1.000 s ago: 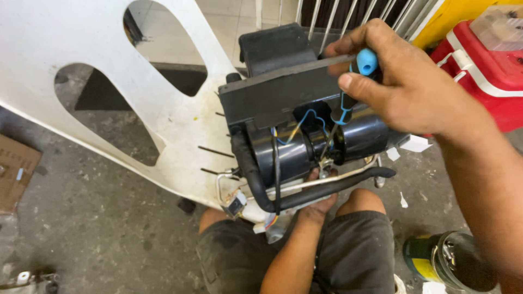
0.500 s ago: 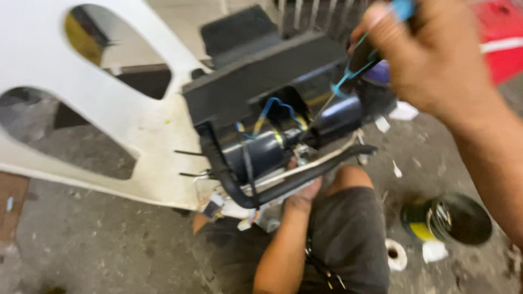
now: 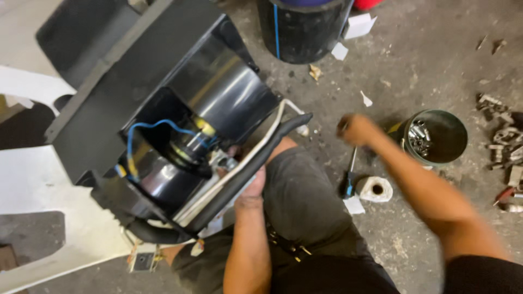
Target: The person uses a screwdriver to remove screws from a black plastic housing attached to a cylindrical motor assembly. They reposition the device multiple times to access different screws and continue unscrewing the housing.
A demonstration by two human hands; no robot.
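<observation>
A black blower housing (image 3: 136, 103) with a round motor and blue wires (image 3: 147, 128) rests tilted on my lap. My left hand (image 3: 253, 188) grips its lower edge from underneath, by a black foam-covered pipe (image 3: 256, 158). My right hand (image 3: 354, 128) is blurred and stretched out low over the concrete floor, fingers curled. It hovers just above the metal shaft of a screwdriver (image 3: 348, 177) with a blue and black handle, which lies on the floor. Whether the fingers touch the shaft is unclear.
A dark tin (image 3: 436, 136) holding bolts stands right of my hand, with a white roll (image 3: 376, 189) nearer my knee. Loose metal parts (image 3: 504, 144) litter the far right. A black bucket (image 3: 302, 27) stands at the top, a white cut-out panel (image 3: 32, 185) at left.
My right hand has left the blower's wires and swung down to the floor at the right. The blue-handled screwdriver it held now lies there. The view has tilted downward.
</observation>
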